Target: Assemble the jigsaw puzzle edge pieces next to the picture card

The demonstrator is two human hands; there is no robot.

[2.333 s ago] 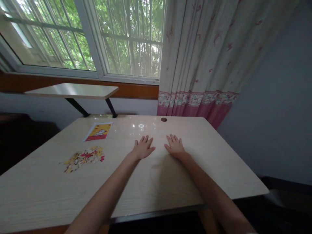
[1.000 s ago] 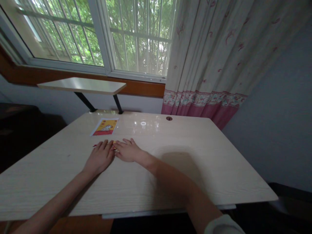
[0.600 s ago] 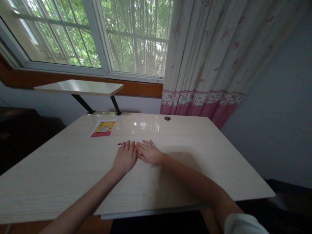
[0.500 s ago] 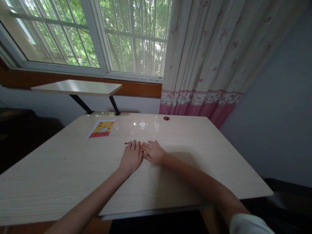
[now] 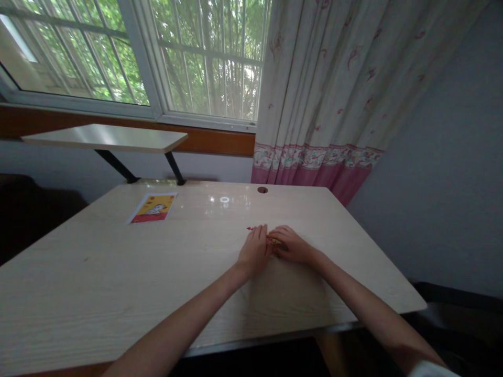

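Note:
Close together over the right half of the desk (image 5: 188, 272) are my left hand (image 5: 255, 248) and my right hand (image 5: 290, 244). Between and under them is a small red-and-yellow object (image 5: 274, 241), mostly covered, so I cannot make out its kind. A thin red end of it sticks out past my left fingertips. The left fingers lie together over the object. My right fingers are curled at its other side, with the thumb tucked underneath.
A yellow-and-red picture sheet (image 5: 154, 208) with a white animal lies at the back left. Behind it a raised shelf (image 5: 113, 137) stands on black legs. A round cable hole (image 5: 262, 190) is at the rear edge, before a curtain (image 5: 314, 152).
Both hands have moved right across the desk with the red-and-yellow object. My right fingers, spread flatter before, are now more curled. The view has shifted slightly.

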